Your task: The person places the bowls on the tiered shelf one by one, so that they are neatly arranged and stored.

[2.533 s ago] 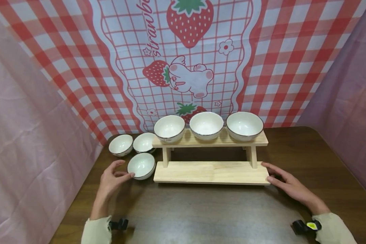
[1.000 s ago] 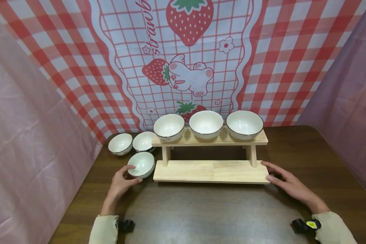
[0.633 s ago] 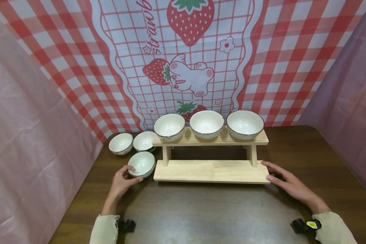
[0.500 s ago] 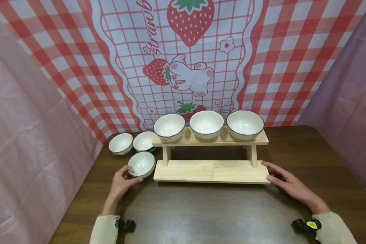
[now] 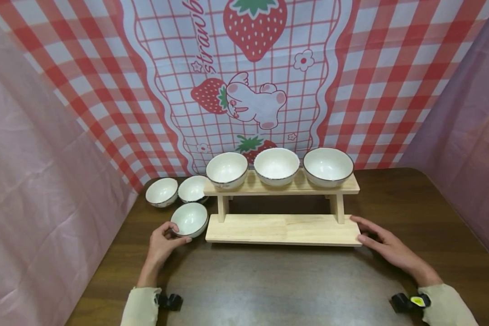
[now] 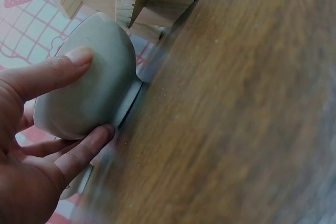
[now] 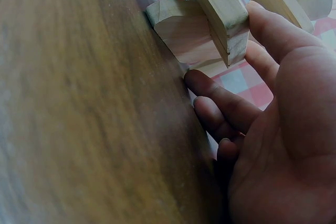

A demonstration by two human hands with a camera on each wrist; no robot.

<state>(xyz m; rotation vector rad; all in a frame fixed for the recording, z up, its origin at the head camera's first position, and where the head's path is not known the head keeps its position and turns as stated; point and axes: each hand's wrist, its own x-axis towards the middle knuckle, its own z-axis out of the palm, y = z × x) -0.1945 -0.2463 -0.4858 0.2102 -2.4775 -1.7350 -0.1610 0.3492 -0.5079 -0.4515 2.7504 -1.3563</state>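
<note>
My left hand [image 5: 161, 244] grips a small white bowl [image 5: 190, 219] at its near left side, a finger over the rim. In the left wrist view the thumb [image 6: 79, 56] presses the bowl's pale outer wall, and other fingers reach low near its foot. That bowl stands on the table, left of a two-tier wooden stand [image 5: 265, 229]. My right hand [image 5: 385, 246] holds the right end of the stand's lower shelf between thumb and index finger. In the right wrist view its other fingers are bent below the shelf, near the tabletop.
Three dark-rimmed white bowls, left [image 5: 227, 168], middle [image 5: 276, 165] and right [image 5: 328, 165], stand on the upper shelf. Two more bowls, one outer [image 5: 161, 192] and one inner [image 5: 193, 188], sit behind the gripped one. A strawberry-print cloth [image 5: 252, 99] hangs behind the brown table [image 5: 269, 285].
My left hand has moved right and closed round the near bowl, where earlier only its thumb was at the rim. During the last second nothing visibly moves. The right hand stays at the stand.
</note>
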